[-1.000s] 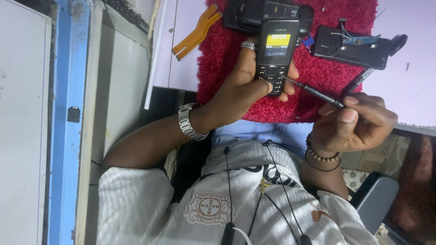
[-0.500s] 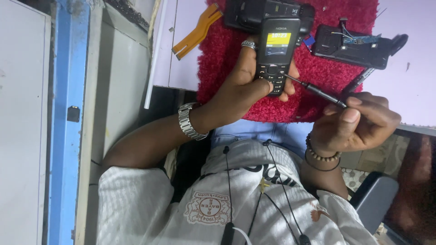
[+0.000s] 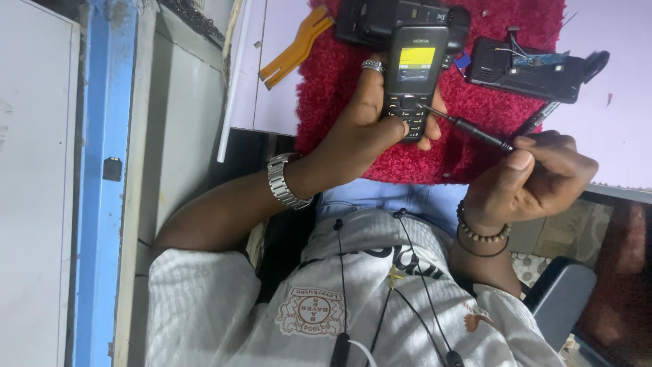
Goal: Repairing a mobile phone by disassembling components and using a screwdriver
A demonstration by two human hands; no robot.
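Note:
My left hand (image 3: pixel 360 129), with a ring and a metal wristwatch (image 3: pixel 282 182), holds a black keypad phone (image 3: pixel 413 78) upright over a red fluffy mat (image 3: pixel 339 75). The phone's small screen glows yellow. My thumb rests on the lower keys. My right hand (image 3: pixel 536 173), wearing a bead bracelet (image 3: pixel 479 231), pinches a thin dark screwdriver-like tool (image 3: pixel 468 128). The tool's tip touches the phone just below the screen, at the top of the keypad.
On the mat lie another black phone body (image 3: pixel 370 20) at the top and an opened black casing with wires (image 3: pixel 530 68) at the right. An orange flat strip (image 3: pixel 297 46) lies on the pale table. A blue post (image 3: pixel 102 170) stands left; earphone cords hang over my shirt.
My right hand has lifted a little and brought the tool's tip up from the phone's lower edge to the top of the keypad. The left hand and phone stay put.

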